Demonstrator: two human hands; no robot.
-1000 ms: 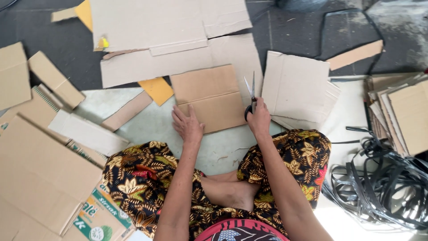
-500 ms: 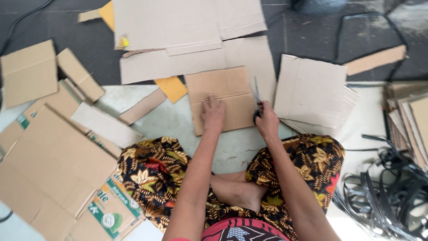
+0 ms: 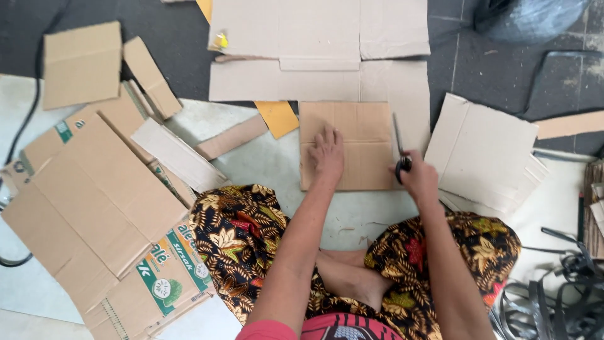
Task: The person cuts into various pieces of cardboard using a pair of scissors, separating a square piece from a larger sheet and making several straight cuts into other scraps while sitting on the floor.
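A dark floor with a pale mat [image 3: 277, 164] spread over it, littered w/ flattened cardboard — big sheets [image 3: 314, 38] at the top, a printed carton [image 3: 113, 208] opened flat at left, a stack of panels [image 3: 484, 145] at right, black strapping [image 3: 553, 296] coiled at the lower right. The person sits cross-legged in patterned trousers.

The brown cardboard panel [image 3: 365, 126] lies flat on the mat straight ahead, a crease running across its middle. The left hand [image 3: 328, 154] rests palm-down on it, fingers spread and flat, pinning it near the centre. The right hand [image 3: 418, 179] is closed round the handles of the scissors [image 3: 399, 148], whose blades point away from the body along the panel's right edge; whether the blades are parted can't be told — too thin in view.

Judging by looks, the panel is light, fairly stiff corrugated board, prob. apt to slide on the smooth mat and to fold at the crease. A flat palm close beside the cut line would seem the best hold, fingers kept clear of the blades.
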